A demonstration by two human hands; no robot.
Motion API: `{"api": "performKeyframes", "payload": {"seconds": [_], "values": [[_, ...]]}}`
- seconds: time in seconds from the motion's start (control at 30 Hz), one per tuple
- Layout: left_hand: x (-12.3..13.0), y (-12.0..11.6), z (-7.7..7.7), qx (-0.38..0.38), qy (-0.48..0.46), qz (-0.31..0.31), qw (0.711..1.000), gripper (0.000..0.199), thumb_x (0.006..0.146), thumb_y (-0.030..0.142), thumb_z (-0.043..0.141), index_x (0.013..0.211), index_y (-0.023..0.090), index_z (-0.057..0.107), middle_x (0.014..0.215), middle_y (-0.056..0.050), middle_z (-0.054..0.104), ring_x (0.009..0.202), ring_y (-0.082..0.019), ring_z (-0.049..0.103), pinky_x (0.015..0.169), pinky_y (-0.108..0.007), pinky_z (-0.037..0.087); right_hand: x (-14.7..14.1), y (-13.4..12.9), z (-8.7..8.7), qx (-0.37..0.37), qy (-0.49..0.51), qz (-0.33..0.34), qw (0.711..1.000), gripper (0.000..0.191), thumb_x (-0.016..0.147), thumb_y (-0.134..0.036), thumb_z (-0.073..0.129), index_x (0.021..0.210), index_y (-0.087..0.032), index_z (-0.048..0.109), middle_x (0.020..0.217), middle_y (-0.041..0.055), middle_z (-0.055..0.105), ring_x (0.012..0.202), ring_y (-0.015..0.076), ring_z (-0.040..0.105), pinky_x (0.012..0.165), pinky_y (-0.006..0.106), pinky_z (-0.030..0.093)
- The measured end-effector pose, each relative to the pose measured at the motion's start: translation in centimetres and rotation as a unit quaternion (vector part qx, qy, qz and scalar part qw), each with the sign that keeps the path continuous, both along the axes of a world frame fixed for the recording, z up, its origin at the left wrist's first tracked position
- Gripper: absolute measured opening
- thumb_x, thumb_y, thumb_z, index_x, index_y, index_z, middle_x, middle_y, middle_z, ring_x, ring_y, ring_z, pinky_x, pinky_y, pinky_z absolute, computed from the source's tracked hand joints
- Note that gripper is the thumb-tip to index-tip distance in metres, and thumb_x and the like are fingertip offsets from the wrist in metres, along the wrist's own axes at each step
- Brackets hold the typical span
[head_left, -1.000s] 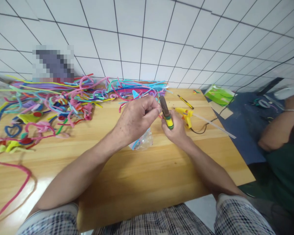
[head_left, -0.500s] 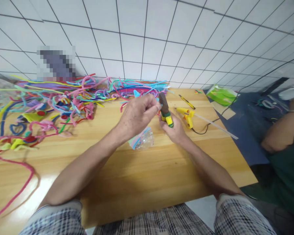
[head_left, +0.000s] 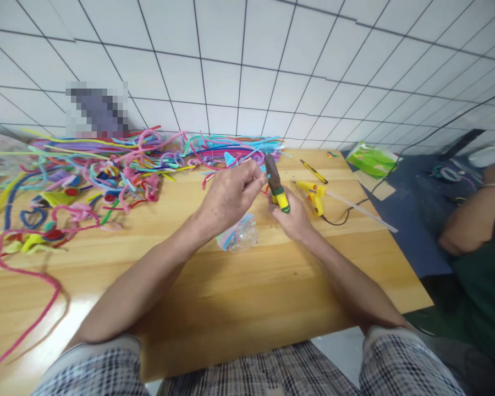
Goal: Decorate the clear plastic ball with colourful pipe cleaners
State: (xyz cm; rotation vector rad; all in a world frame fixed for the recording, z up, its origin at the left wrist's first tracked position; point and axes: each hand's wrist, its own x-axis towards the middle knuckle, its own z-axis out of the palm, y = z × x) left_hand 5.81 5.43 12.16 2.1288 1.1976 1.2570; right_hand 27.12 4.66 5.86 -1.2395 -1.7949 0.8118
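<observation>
My right hand [head_left: 292, 217] is wrapped round the yellow-and-green handles of a pair of pliers [head_left: 274, 175], whose dark jaws point up and away from me. Close to the jaws, the fingers of my left hand [head_left: 233, 190] are pinched together. A small bit of light blue shows at its fingertips, but what it holds is mostly hidden. Below my left hand lies a clear plastic bag [head_left: 247, 235] with blue and pink strips in it. A light blue piece [head_left: 230, 159] shows behind the left hand.
Pipe cleaners [head_left: 127, 159] in many colours are heaped along the wall at left. A long pink pipe cleaner [head_left: 45, 275] trails forward. Right of my hands lie a yellow glue gun [head_left: 314, 197] with a cord and a utility knife [head_left: 314, 171]. Another person's arm [head_left: 470, 214] is at far right.
The pliers have tilted slightly and their jaws sit a little closer to my left fingers. Both hands otherwise keep nearly the same place, and the view has shifted slightly.
</observation>
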Motion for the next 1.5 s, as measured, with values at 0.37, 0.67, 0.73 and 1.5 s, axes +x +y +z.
{"api": "performKeyframes", "payload": {"seconds": [0.37,0.67,0.73,1.5], "values": [[0.4,-0.3,-0.8,0.057,-0.01,0.007,0.998,0.014,0.101,0.016,0.066,0.09,0.021,0.074,0.073,0.001,0.068,0.071,-0.017,0.065,0.075,-0.029,0.048,0.1,-0.3,0.6,0.023,-0.063,0.006,0.998,0.017,0.092,-0.038,0.063,0.097,-0.025,0.072,0.099,0.0074,0.081,0.091,0.0271,0.073,0.089,0.043,0.056],[0.3,0.4,0.1,-0.169,-0.168,-0.074,0.968,0.013,0.09,0.023,0.068,0.078,0.019,0.067,0.074,0.0,0.071,0.068,-0.013,0.061,0.068,-0.027,0.048,0.0,-0.3,-0.1,0.027,-0.054,0.004,0.998,0.014,0.095,-0.037,0.063,0.101,-0.027,0.071,0.096,0.0055,0.079,0.1,0.0302,0.075,0.097,0.045,0.059],[0.0,0.9,0.3,-0.232,-0.198,-0.11,0.946,0.014,0.086,0.026,0.071,0.075,0.02,0.065,0.069,0.001,0.066,0.062,-0.013,0.056,0.062,-0.028,0.045,0.1,-0.2,-0.2,0.036,-0.06,0.006,0.998,0.02,0.096,-0.036,0.063,0.11,-0.027,0.073,0.101,0.0064,0.08,0.103,0.0311,0.075,0.099,0.046,0.059],[0.8,1.6,-1.2,-0.262,-0.256,-0.116,0.923,0.021,0.082,0.029,0.077,0.071,0.02,0.061,0.061,0.004,0.052,0.054,-0.009,0.038,0.052,-0.025,0.031,1.2,2.2,-2.8,0.125,-0.121,-0.035,0.984,0.018,0.087,-0.026,0.059,0.104,-0.028,0.055,0.088,0.0058,0.071,0.082,0.0292,0.065,0.079,0.042,0.053]]}}
